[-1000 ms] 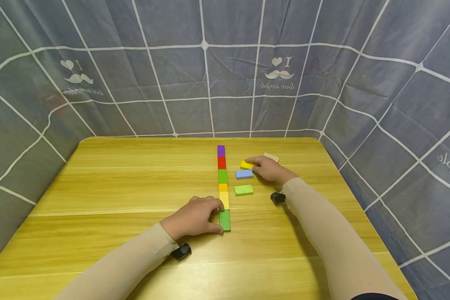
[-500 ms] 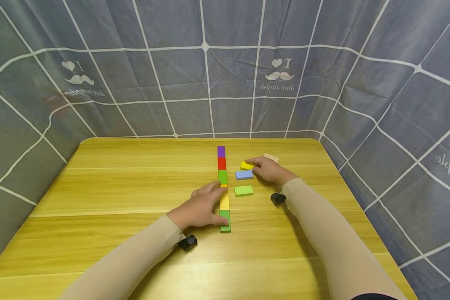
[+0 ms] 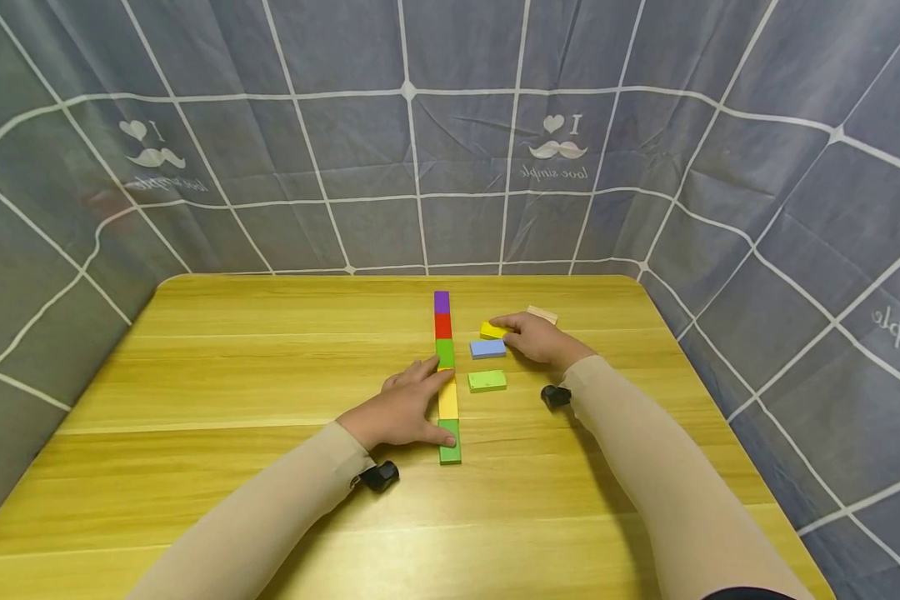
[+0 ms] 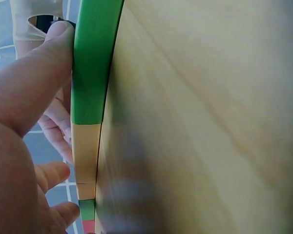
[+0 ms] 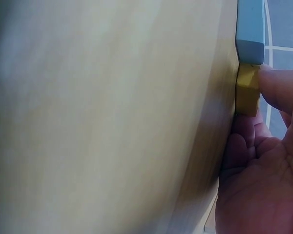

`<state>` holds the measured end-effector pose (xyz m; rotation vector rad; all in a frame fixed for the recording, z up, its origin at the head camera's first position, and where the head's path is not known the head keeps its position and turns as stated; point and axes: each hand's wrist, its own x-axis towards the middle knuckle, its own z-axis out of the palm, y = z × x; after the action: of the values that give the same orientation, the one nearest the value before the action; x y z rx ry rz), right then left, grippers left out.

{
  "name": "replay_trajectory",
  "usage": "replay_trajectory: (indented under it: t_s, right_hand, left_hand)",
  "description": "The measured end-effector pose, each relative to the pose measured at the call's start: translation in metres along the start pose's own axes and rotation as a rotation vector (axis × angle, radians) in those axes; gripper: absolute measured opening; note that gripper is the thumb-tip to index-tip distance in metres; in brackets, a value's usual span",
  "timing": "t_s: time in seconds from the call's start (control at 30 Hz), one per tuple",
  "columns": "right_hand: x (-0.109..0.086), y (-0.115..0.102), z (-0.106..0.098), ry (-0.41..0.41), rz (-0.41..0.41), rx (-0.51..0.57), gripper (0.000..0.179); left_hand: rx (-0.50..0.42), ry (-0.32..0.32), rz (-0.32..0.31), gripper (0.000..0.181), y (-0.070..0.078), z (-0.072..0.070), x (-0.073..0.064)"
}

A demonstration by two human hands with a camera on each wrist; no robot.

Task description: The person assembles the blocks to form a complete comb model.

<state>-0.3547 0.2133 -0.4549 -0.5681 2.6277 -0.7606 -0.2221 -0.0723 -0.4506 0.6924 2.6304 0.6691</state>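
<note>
A straight row of flat wooden blocks runs away from me: near green block (image 3: pixel 449 454), pale yellow block (image 3: pixel 448 406), a small orange block (image 4: pixel 86 191), far green block (image 3: pixel 445 350), red block (image 3: pixel 442 326) and purple block (image 3: pixel 442 302). Over the row's near half my left hand (image 3: pixel 399 412) is spread, its thumb on the near green block and its fingertips by the orange and far green ones. To the right of the row, my right hand (image 3: pixel 543 342) pinches a yellow block (image 5: pixel 248 90) between thumb and fingers, low at the tabletop.
Just nearer than the yellow block lies a blue block (image 3: pixel 487 350), with a lime block (image 3: pixel 487 381) closer to me. Bare wood pieces (image 3: pixel 542 314) lie behind my right hand. A grey tile-patterned curtain (image 3: pixel 360 150) surrounds the table's (image 3: pixel 270 333) far and side edges.
My left hand has moved forward along the row from the near end, its fingers spreading from the pale yellow block to the far green one. The right hand stays at the yellow block.
</note>
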Motion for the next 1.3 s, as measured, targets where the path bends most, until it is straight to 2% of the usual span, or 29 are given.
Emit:
replay_trajectory:
  t_s: [0.57, 0.9, 1.3]
  right_hand:
    - [0.003, 0.001, 0.001, 0.0, -0.001, 0.01, 0.047]
    - [0.003, 0.0, 0.0, -0.009, -0.016, 0.002, 0.047]
    - [0.002, 0.003, -0.001, 0.006, -0.013, -0.01, 0.047]
  left_hand:
    - [-0.004, -0.012, -0.028, 0.115, -0.001, -0.002, 0.006]
    - [-0.025, -0.02, -0.043, 0.111, -0.006, -0.004, 0.012]
    - [-0.003, -0.025, -0.046, 0.106, -0.001, -0.006, 0.012]
